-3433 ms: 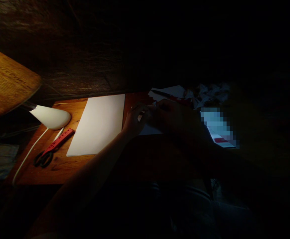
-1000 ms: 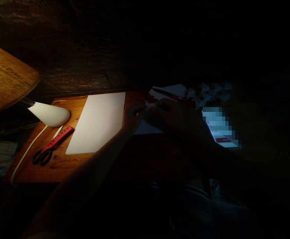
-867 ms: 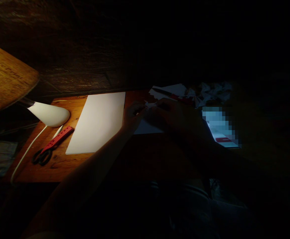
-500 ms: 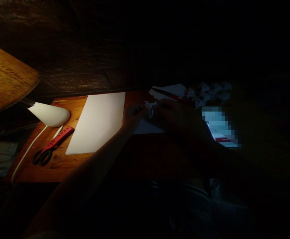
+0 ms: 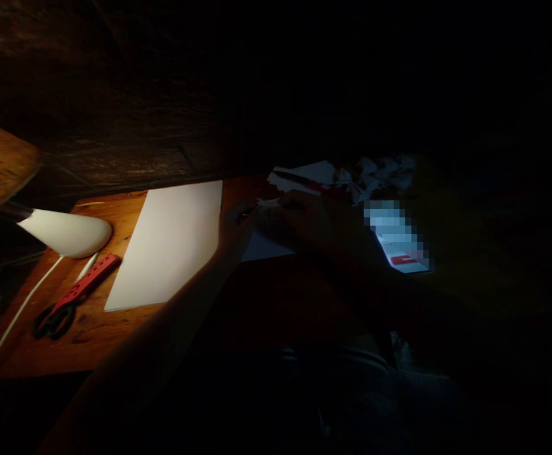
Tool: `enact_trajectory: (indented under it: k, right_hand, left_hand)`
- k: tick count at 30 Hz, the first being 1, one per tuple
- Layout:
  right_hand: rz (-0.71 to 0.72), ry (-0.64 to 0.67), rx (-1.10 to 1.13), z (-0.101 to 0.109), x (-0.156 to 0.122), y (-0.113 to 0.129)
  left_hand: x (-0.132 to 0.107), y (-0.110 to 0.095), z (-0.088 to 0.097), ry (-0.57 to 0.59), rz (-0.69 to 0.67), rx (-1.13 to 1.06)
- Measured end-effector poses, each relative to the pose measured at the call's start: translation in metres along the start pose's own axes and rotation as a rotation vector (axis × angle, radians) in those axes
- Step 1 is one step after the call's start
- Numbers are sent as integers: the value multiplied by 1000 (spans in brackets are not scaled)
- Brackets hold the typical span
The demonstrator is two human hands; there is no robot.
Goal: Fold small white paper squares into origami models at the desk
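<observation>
The scene is very dark, lit only from the left. My left hand (image 5: pixel 235 226) and my right hand (image 5: pixel 306 224) meet over a small piece of white paper (image 5: pixel 267 203) at the middle of the wooden table (image 5: pixel 90 322). Fingers of both hands are curled and pinched on that paper. A larger white sheet (image 5: pixel 266 248) lies under the hands. A big blank white sheet (image 5: pixel 169 243) lies just left of my left hand. My right hand is mostly in shadow.
A white lamp base (image 5: pixel 67 232) with its cord stands at the left. Red scissors in a sheath (image 5: pixel 74 296) lie beside it. Crumpled and cut paper (image 5: pixel 351 177) sits at the back. A lit phone screen (image 5: pixel 396 237) lies to the right.
The view has shifted, so everything sits a little further left and lower. Both hands stay together on the small paper, with only slight finger movement.
</observation>
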State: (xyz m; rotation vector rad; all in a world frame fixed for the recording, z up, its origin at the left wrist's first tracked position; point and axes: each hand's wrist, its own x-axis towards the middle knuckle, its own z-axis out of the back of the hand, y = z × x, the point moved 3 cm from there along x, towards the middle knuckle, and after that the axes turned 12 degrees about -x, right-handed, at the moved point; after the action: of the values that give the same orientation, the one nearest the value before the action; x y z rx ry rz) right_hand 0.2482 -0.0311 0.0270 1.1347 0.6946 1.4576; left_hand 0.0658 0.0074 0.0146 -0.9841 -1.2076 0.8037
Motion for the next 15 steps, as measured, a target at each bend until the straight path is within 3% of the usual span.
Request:
enact_trajectory:
  k: [10, 15]
  right_hand:
    - [11, 28, 20, -5, 4, -1]
    - [21, 43, -38, -5, 7, 0]
  left_hand:
    - [1, 4, 6, -26, 40, -10]
    - [2, 5, 8, -102, 116, -26]
